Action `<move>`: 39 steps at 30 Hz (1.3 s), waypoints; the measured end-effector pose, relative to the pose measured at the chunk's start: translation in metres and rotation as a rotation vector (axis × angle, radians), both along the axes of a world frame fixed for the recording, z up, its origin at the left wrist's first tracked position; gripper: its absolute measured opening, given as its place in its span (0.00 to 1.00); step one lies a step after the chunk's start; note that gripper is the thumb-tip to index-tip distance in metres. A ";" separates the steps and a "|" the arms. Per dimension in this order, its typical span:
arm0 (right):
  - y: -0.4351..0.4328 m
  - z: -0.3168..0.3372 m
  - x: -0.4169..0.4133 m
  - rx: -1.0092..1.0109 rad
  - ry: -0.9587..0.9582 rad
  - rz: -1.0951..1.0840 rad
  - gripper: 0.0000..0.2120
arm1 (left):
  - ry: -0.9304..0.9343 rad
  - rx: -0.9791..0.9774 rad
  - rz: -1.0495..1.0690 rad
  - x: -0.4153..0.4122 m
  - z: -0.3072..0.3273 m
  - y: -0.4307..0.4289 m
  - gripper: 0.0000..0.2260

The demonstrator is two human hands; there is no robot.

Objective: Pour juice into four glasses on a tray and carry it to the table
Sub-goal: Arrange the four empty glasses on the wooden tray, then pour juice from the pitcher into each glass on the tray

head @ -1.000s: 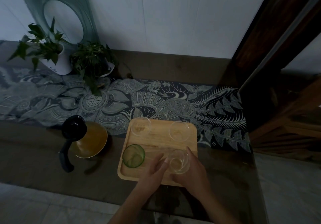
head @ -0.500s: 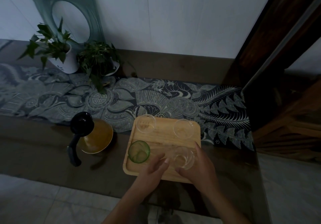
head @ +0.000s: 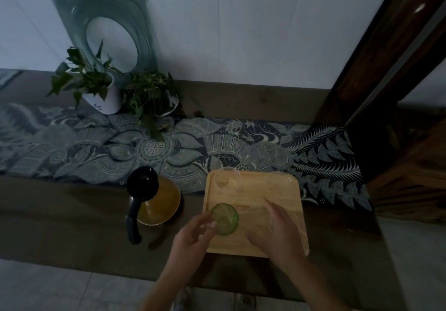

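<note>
Head view: the wooden tray (head: 253, 190) lies near the front edge of the dark counter (head: 72, 214), its near rim close to that edge and its far rim overlapping the patterned runner (head: 96, 146); open counter stretches to the tray's left only as far as the juice jug (head: 154, 197), which stands just beside it, black handle toward the person; a dark wooden frame (head: 376, 69) closes off the right side; the green glass (head: 225, 219) stands at the tray's near left corner, a clear glass (head: 228, 180) at the far left, a second clear glass (head: 280, 178) faintly at the far right; the left hand (head: 193, 236) has loosely curled fingers touching the green glass, whether gripping cannot be told; the right hand (head: 277, 228) lies over the near right of the tray, fingers spread and blurred; two potted plants (head: 108, 88) and a panel with a round hole (head: 106, 33) stand against the white wall (head: 241, 33); pale floor tiles (head: 60, 286) show below the counter edge
</note>
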State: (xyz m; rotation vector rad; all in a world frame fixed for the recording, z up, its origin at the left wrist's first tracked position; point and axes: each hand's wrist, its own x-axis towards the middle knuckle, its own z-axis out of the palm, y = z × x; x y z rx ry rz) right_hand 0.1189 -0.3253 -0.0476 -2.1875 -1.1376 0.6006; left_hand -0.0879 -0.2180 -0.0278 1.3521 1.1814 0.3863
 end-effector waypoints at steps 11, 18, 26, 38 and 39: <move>0.066 -0.034 -0.088 -0.157 0.024 -0.117 0.54 | -0.075 -0.206 -0.273 -0.016 -0.029 0.039 0.18; 0.064 -0.039 -0.108 -0.150 0.002 -0.201 0.59 | -0.050 -0.163 -0.455 -0.042 -0.011 0.058 0.26; 0.107 0.001 -0.189 0.120 0.096 -0.264 0.20 | -0.226 0.166 -0.064 -0.136 0.013 0.085 0.07; 0.198 -0.012 -0.284 0.109 0.824 -0.273 0.24 | -0.201 0.016 0.056 -0.179 0.000 0.127 0.17; 0.200 -0.012 -0.287 0.128 0.847 -0.302 0.23 | -0.207 0.017 0.064 -0.178 0.000 0.127 0.17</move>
